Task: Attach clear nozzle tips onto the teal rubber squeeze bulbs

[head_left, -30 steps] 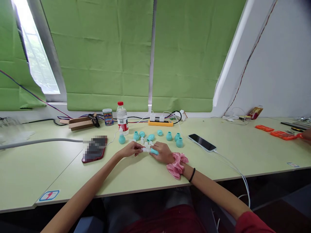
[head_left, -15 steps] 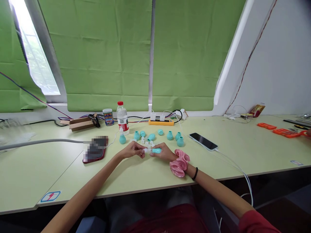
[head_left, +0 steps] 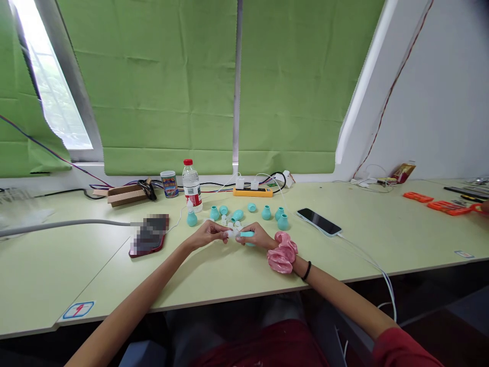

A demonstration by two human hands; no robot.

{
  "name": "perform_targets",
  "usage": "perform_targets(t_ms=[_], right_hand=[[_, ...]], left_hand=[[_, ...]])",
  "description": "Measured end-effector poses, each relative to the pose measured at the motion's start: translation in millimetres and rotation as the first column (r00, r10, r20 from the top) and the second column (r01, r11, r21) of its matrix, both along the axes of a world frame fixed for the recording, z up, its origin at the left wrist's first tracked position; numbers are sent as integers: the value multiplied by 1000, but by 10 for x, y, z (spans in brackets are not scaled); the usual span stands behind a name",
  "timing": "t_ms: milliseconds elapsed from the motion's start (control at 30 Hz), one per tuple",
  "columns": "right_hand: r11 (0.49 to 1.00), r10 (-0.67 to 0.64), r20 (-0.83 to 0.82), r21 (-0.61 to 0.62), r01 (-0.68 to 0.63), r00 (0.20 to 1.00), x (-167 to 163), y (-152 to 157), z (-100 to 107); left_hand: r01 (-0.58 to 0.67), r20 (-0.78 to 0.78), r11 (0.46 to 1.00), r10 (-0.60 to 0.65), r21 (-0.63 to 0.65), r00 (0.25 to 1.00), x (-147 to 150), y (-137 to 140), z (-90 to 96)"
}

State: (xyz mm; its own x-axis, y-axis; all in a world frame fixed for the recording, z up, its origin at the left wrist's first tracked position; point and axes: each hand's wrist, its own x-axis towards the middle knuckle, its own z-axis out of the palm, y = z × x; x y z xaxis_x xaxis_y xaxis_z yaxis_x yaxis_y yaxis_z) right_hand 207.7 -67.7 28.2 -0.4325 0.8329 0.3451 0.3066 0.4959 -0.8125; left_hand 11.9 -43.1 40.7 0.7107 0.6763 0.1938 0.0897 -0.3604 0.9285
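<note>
My left hand [head_left: 208,235] is closed, its fingertips pinching a translucent white nozzle [head_left: 231,234]. My right hand [head_left: 260,237] grips a teal squeeze bulb [head_left: 248,234] lying sideways, its mouth turned toward the nozzle. The two pieces meet between my hands just above the table; whether they are joined is hidden by fingers. Behind my hands lie loose small white pieces [head_left: 231,224]. Several teal bulbs stand or lie beyond, one tipped bulb [head_left: 237,215] among them. An upright bulb [head_left: 191,219] on the left has a white nozzle on top.
A phone [head_left: 320,221] with a cable lies right, another phone [head_left: 150,235] left. Behind stand a water bottle [head_left: 192,186], a can [head_left: 169,184], a cardboard box [head_left: 127,195] and a yellow power strip [head_left: 252,192]. Orange items [head_left: 449,207] lie far right near another person's hand [head_left: 485,207].
The bulb in my right hand has tilted slightly and more of it shows below my fingers. Both hands stay together at the same place.
</note>
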Motion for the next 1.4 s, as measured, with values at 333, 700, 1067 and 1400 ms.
perform_targets(t_ms=[333, 700, 1067, 1400], right_hand=[[977, -154, -85, 134, 165, 984, -68, -7, -166], [929, 57, -311, -332, -165, 949, -51, 36, -180], [909, 9, -378, -382, -165, 926, -55, 82, -110], [936, -286, -339, 101, 337, 896, 123, 215, -33]], left_hand=[[-199, 198, 968, 227, -150, 954, 127, -21, -81], [-64, 262, 989, 97, -133, 960, 73, -52, -48], [-170, 213, 977, 195, -130, 957, 156, -20, -84], [-413, -4, 683, 520, 603, 854, 12, 154, -188]])
